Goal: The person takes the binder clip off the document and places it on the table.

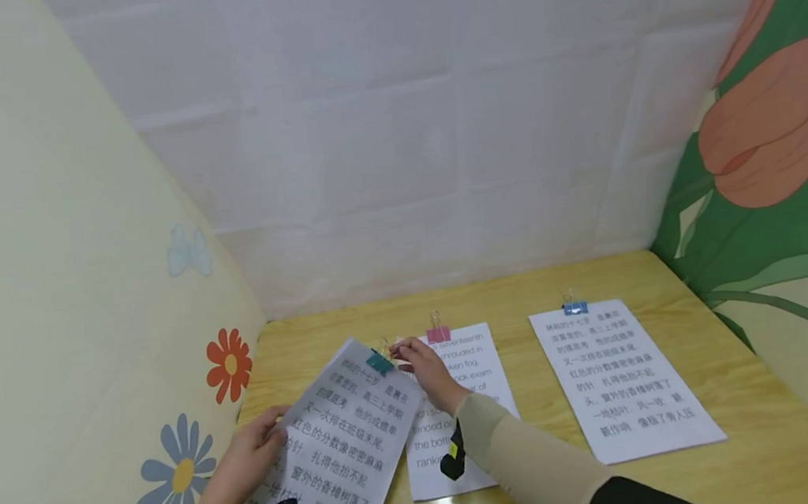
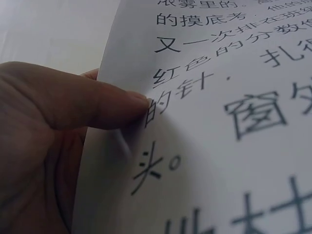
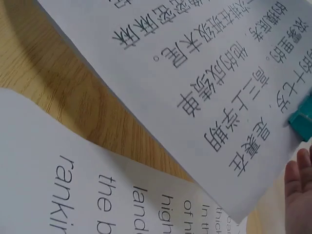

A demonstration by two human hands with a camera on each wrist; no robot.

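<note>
to be found at about seven o'clock in the head view: a sheaf of printed sheets (image 1: 347, 438), slanted with its top toward one o'clock and seemingly raised off the table (image 1: 507, 291). gripped along the ten o'clock edge by the left hand (image 1: 245, 458), thumb across the printed face, fingers behind, closed to the paper's own thickness. clamped at one o'clock by a teal clip (image 1: 380, 362); reached from two o'clock by the right hand (image 1: 429, 370), fingers bent beside the wire handles (image 1: 384, 344). cannot tell whether pinching those or merely touching. likely light, bendy and smooth, apt to sag or fan at the unclipped end, easily creased under a hard thumb. probably best held flat by one long edge near the clip; for the clip, presumably stiff and springy, best taken by the wire handles. lying at three o'clock from the sheaf: a pink-clipped stack (image 1: 480, 365) and, farther out, a blue-clipped stack (image 1: 629, 392).
</note>
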